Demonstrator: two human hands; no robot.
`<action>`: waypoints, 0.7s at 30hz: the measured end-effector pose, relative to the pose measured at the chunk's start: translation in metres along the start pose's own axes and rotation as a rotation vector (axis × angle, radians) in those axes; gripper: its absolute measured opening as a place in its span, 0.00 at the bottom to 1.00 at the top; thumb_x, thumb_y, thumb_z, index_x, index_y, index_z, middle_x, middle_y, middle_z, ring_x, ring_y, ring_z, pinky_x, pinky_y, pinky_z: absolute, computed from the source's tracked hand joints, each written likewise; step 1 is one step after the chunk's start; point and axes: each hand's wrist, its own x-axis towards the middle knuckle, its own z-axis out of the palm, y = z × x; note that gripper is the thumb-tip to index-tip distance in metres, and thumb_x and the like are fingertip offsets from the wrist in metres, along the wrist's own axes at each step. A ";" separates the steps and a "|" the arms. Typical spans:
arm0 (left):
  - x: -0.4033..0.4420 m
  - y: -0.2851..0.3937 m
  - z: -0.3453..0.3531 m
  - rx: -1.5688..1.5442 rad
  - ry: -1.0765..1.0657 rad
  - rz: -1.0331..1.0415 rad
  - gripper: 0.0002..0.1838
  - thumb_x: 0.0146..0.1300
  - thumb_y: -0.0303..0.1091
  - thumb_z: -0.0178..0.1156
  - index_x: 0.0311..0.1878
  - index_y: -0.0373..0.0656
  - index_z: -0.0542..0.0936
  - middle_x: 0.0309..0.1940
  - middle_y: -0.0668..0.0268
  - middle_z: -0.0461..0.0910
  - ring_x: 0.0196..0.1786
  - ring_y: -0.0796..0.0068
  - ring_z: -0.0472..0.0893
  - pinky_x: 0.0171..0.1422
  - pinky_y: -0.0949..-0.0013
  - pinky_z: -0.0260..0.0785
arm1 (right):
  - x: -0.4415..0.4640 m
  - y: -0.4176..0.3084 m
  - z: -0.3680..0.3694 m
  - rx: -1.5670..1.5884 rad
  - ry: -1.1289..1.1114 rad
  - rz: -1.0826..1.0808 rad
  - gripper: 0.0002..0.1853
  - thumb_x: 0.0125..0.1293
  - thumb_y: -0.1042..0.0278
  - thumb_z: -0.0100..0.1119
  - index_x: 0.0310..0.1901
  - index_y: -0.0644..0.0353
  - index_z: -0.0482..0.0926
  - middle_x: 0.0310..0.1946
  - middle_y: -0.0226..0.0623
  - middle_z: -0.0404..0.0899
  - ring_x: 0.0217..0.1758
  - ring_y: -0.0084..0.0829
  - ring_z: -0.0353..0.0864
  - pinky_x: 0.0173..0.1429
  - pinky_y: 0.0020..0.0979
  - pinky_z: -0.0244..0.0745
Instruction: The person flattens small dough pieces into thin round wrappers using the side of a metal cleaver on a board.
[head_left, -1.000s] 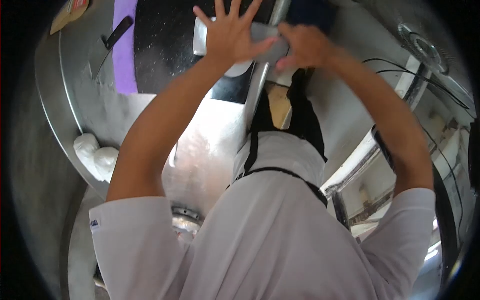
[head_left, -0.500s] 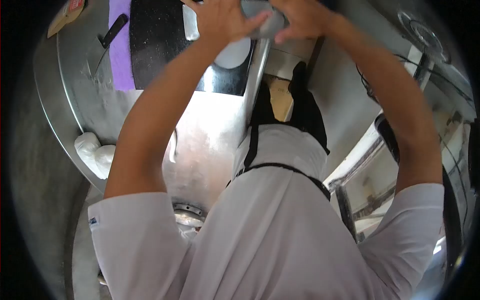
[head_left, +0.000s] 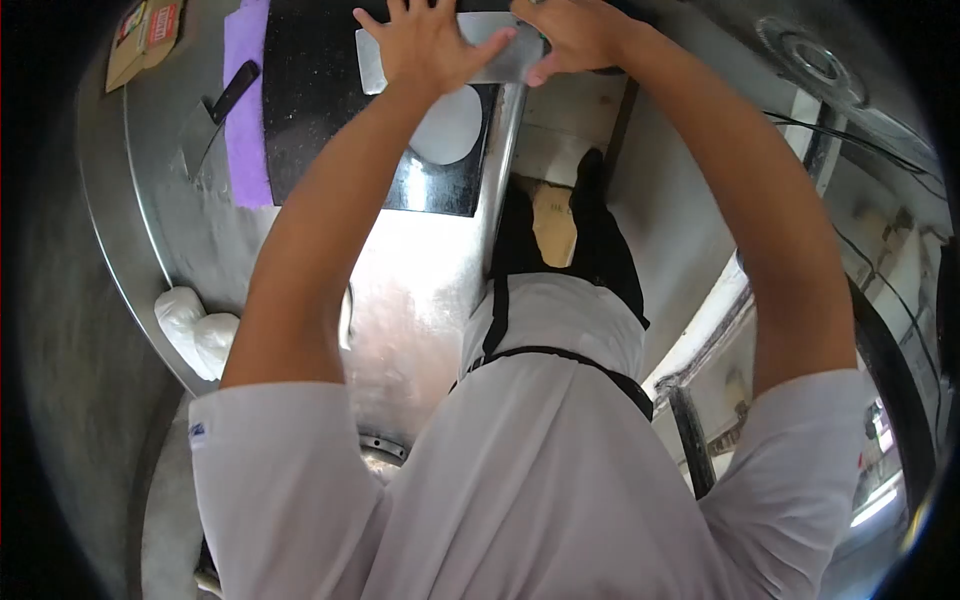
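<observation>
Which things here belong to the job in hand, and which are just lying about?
Apparently in use:
flat metal blade, right hand at one end, left hand spread over it
white disc
black board beneath the disc

Apparently lying about:
black-handled knife
purple cloth
cardboard box
white bundles, contents unclear

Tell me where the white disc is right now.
In the head view, the white disc lies on the black mat, close to its right edge and just below the metal blade under the left hand.
</observation>
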 end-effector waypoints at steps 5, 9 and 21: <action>-0.027 -0.039 0.038 -0.104 0.115 0.271 0.61 0.52 0.86 0.57 0.85 0.66 0.56 0.87 0.57 0.46 0.87 0.40 0.41 0.80 0.19 0.32 | -0.020 -0.034 0.027 0.251 -0.020 0.080 0.44 0.48 0.37 0.81 0.55 0.64 0.73 0.35 0.55 0.84 0.45 0.55 0.87 0.48 0.49 0.80; -0.031 -0.022 0.037 -0.058 0.032 0.225 0.61 0.52 0.83 0.62 0.86 0.67 0.53 0.87 0.56 0.42 0.87 0.40 0.40 0.77 0.14 0.32 | -0.031 -0.031 0.027 0.218 -0.031 0.130 0.43 0.48 0.36 0.80 0.55 0.61 0.73 0.37 0.57 0.84 0.47 0.57 0.86 0.51 0.52 0.80; -0.015 0.003 0.002 0.090 -0.175 0.107 0.65 0.48 0.77 0.67 0.84 0.51 0.56 0.85 0.40 0.43 0.85 0.29 0.41 0.75 0.13 0.35 | -0.032 -0.038 0.019 0.187 -0.046 0.173 0.43 0.48 0.41 0.82 0.58 0.60 0.74 0.41 0.52 0.87 0.51 0.57 0.86 0.54 0.52 0.81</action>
